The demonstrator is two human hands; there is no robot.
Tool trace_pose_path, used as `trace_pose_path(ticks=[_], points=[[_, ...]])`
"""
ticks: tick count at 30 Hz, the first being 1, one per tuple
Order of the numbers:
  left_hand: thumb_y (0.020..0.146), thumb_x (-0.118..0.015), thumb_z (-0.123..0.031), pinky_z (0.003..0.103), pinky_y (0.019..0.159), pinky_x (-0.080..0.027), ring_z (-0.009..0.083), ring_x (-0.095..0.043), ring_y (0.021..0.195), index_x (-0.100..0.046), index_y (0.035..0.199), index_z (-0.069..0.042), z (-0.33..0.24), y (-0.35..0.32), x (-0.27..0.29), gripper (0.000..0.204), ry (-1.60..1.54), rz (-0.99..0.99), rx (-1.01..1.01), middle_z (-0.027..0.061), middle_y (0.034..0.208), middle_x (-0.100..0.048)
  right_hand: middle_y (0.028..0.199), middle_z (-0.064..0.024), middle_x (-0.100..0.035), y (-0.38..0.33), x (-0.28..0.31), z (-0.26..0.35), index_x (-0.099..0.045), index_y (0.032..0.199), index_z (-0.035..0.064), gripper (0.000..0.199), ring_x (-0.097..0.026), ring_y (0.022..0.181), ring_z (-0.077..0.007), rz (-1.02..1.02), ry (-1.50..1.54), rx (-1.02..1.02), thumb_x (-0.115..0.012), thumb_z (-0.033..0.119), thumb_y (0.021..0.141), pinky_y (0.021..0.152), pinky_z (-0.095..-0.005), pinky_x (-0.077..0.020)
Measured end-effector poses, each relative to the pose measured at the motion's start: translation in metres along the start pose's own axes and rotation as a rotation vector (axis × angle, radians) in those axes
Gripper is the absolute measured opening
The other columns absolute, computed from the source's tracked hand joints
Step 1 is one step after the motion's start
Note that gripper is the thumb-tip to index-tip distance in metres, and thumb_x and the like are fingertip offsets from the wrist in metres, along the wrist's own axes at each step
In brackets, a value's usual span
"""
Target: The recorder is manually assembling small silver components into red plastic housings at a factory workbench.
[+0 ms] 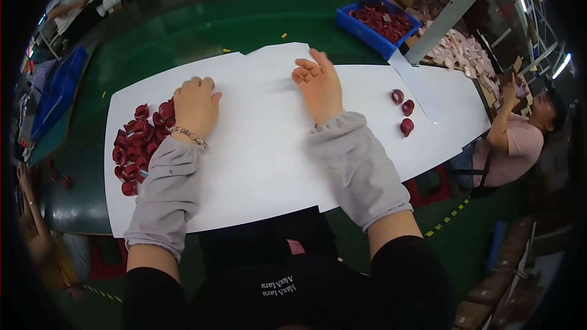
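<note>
While the person leans over the green surface, a big white paper sheet lies flat on it. Far on the left sits a pile of small dark red rings. The left hand rests right at the top edge of that pile, palm down, fingers bent a little and touching the nearest rings. It is not closed on any ring that can be seen. A thin bracelet sits on that wrist, and grey sleeve covers wrap both arms.

In the middle, the right hand lies on bare paper with its fingers loosely curled. It holds nothing that shows.

Further right, three red rings lie apart from the pile, near the edge of the sheet. Behind them is a blue bin full of more red rings. Another person in a pink shirt sits at the far right.

The pile is close to the sheet's left edge. A quick push by the left hand could probably roll rings off the paper and onto the floor. The loose paper could also slide.
</note>
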State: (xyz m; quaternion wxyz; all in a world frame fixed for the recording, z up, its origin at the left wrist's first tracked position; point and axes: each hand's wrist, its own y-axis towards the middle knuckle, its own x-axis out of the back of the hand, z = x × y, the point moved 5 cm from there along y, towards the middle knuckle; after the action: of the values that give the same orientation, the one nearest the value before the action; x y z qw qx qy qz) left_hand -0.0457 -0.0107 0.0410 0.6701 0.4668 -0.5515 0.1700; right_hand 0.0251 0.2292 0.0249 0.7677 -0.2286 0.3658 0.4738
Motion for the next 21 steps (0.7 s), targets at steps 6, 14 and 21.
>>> trace_pose_path(ticks=[6,14,21], points=[[0.077,-0.067,-0.027,0.045,0.08,-0.045,0.0345,-0.058,0.093,-0.057,0.114,-0.009,0.02,0.014,0.003,0.043,0.037,0.035,0.21,0.0182,0.105,-0.058,0.089,-0.0088,-0.062,-0.01,-0.011,-0.009,-0.057,0.112,-0.001,0.028,-0.054,0.074,-0.0124,0.157,-0.67,0.022,-0.054,0.017,0.091,0.07,-0.0248,-0.0451],[0.079,-0.066,-0.011,0.036,0.076,-0.049,0.0256,-0.06,0.09,-0.058,0.113,-0.005,0.021,0.008,0.003,0.035,-0.338,0.134,0.032,0.0146,0.102,-0.058,0.092,-0.0069,-0.062,-0.026,-0.026,-0.03,-0.059,0.11,-0.0006,0.027,-0.056,0.082,-0.011,0.423,-1.056,0.012,-0.052,0.018,0.092,0.076,-0.0242,-0.0463],[0.073,-0.071,-0.001,0.034,0.095,-0.044,0.0265,-0.05,0.116,-0.045,0.129,-0.004,-0.036,0.001,0.032,0.062,-1.133,-0.145,-0.281,0.0137,0.134,-0.038,0.096,-0.0075,-0.062,-0.037,-0.04,-0.042,-0.056,0.111,-0.0035,0.026,-0.057,0.085,-0.0139,0.435,-0.797,-0.245,-0.053,0.015,0.092,0.081,-0.0287,-0.048]])
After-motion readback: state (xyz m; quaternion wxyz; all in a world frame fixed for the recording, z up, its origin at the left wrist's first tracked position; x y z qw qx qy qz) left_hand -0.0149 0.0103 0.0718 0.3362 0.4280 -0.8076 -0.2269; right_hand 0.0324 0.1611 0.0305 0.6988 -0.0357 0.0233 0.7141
